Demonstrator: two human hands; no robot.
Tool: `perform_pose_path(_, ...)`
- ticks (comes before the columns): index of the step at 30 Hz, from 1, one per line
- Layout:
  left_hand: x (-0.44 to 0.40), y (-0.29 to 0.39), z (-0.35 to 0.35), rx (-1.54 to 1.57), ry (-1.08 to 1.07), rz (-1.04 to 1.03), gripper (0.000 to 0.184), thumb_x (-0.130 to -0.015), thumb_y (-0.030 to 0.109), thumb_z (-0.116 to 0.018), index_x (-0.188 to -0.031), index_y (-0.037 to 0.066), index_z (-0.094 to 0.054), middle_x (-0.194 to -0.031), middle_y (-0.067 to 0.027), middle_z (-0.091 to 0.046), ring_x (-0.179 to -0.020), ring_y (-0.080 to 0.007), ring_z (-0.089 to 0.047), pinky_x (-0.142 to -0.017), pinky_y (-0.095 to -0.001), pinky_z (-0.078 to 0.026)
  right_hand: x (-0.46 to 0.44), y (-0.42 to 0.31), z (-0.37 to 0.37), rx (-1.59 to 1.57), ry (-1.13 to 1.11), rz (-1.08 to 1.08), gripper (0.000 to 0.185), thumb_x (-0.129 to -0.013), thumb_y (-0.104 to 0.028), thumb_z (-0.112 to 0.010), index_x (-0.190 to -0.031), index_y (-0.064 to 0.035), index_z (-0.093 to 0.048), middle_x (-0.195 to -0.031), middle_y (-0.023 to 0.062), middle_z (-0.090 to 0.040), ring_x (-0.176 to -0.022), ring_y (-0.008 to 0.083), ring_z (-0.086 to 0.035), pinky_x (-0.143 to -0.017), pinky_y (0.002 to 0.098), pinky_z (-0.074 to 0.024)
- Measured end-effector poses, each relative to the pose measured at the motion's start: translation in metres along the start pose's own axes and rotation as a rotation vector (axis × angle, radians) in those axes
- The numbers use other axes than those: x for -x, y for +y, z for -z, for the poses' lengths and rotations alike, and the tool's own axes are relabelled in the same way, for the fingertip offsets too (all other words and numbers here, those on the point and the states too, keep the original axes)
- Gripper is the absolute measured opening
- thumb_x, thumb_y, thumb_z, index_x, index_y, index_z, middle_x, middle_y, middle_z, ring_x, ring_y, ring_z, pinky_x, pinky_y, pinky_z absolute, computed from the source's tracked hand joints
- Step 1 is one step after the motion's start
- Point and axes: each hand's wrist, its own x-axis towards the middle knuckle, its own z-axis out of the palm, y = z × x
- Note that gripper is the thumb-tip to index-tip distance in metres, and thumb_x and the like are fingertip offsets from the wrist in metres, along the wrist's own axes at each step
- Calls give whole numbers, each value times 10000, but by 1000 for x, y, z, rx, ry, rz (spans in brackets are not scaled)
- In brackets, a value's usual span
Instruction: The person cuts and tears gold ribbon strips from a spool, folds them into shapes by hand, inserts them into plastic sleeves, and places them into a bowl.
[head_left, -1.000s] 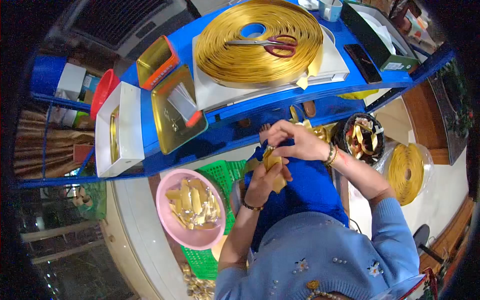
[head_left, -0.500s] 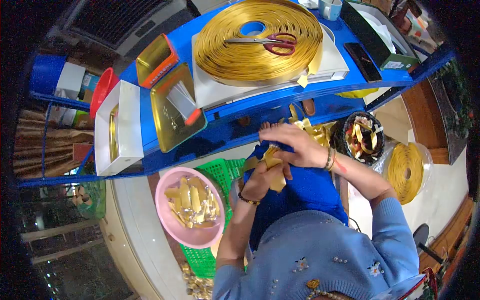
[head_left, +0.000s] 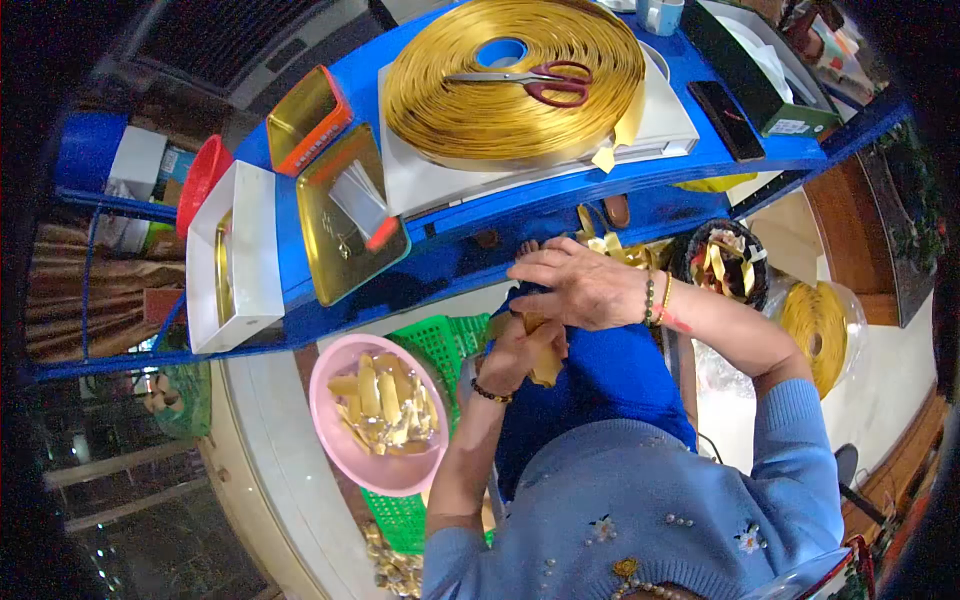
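My left hand [head_left: 518, 352] is closed around a folded piece of gold ribbon [head_left: 545, 365] above my blue-covered lap. Part of the ribbon hangs out below the fingers; the rest is hidden in the grip. My right hand [head_left: 580, 287] hovers just above and beside it, back upward, with its fingers reaching out and slightly apart. Nothing shows in that hand, though its palm side is hidden. To the left, a pink basin [head_left: 325, 440] holds many gold ribbon pieces [head_left: 390, 400]. It rests on a green plastic basket [head_left: 400, 520].
Across the blue table [head_left: 440, 270] lie a large gold ribbon roll [head_left: 440, 110], scissors [head_left: 555, 85], a shallow tin [head_left: 325, 265], a white box [head_left: 265, 250] and a phone [head_left: 725, 120]. A dark bin [head_left: 755, 285] and another ribbon roll [head_left: 810, 335] are at right.
My right hand has shifted slightly left and lifted off the ribbon, its fingers stretching out. My left hand has turned a little, and less of the ribbon piece shows.
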Motion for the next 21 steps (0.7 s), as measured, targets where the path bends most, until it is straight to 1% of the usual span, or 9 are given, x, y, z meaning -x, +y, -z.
perform_pose_path(3, 0, -3, -2, -36, 29, -83, 180, -878, 207, -540, -924, 33, -554, -786, -38, -576, -679, -156, -582, -623, -276, -484, 1, 2, -6, -85, 72, -16, 297, -722, -175, -598, -1016, -130, -612, -1157, 127, -512, -1060, 263, -479, -864, 379, -365)
perform_pose_path(6, -3, -3, -13, -156, 114, -246, 150, -908, 134, -468, -818, 36, -536, -688, -36, -553, -615, -116, -552, -558, -248, -459, 3, 6, -15, -236, 125, -59, 227, -709, -155, -622, -931, -116, -602, -1052, 112, -553, -986, 273, -517, -818, 375, -391)
perform_pose_path(8, -1, -2, -11, -119, 100, -157, 150, -910, 138, -467, -826, 36, -539, -694, -34, -557, -617, -114, -552, -567, -253, -466, 3, 9, -22, -321, 56, -111, 179, -695, -141, -646, -860, -106, -587, -972, 100, -570, -931, 275, -538, -775, 373, -410)
perform_pose_path(12, 0, -10, -4, 25, 133, -141, 198, -882, 209, -518, -959, 31, -551, -780, -29, -560, -705, -117, -546, -650, -250, -466, -2, -6, -20, -292, 377, -243, 156, -688, -102, -672, -793, -79, -559, -875, 71, -571, -868, 262, -549, -727, 368, -424)
perform_pose_path(14, -1, -8, -1, -127, 261, -149, 135, -891, 165, -492, -895, 39, -540, -697, -38, -544, -623, -140, -545, -589, -268, -465, 2, -14, -22, -226, 565, -378, 181, -695, -71, -688, -818, -55, -557, -839, 63, -569, -827, 243, -561, -737, 348, -431)
perform_pose_path(15, -3, -7, 1, -202, 327, -153, 119, -896, 143, -479, -863, 43, -534, -655, -42, -536, -582, -152, -545, -558, -277, -465, 7, -21, -25, -334, 506, -504, 192, -695, -109, -699, -814, -53, -559, -791, 70, -567, -757, 232, -560, -675, 339, -433)
perform_pose_path(17, -13, -17, 4, -466, 506, -374, 108, -874, 145, -497, -879, 41, -529, -674, -82, -543, -594, -221, -555, -553, -319, -458, 19, -36, -39, -547, 378, -757, 235, -696, -185, -721, -806, -49, -564, -693, 85, -562, -617, 209, -558, -551, 322, -438)
perform_pose_path(18, -16, -22, 3, -599, 589, -483, 110, -863, 146, -507, -886, 41, -526, -683, -102, -546, -601, -255, -561, -551, -341, -454, 23, -36, -61, -634, 490, -735, 305, -700, -255, -742, -813, -35, -564, -622, 83, -547, -533, 143, -529, -499, 278, -427)
perform_pose_path(21, -10, -6, -14, -948, 620, -496, 171, -815, 179, -549, -918, 44, -525, -754, -145, -558, -712, -331, -569, -606, -396, -435, 17, -48, -72, -866, 504, -906, 220, -760, -154, -703, -866, -56, -537, -699, -33, -493, -632, 31, -430, -538, 211, -384)
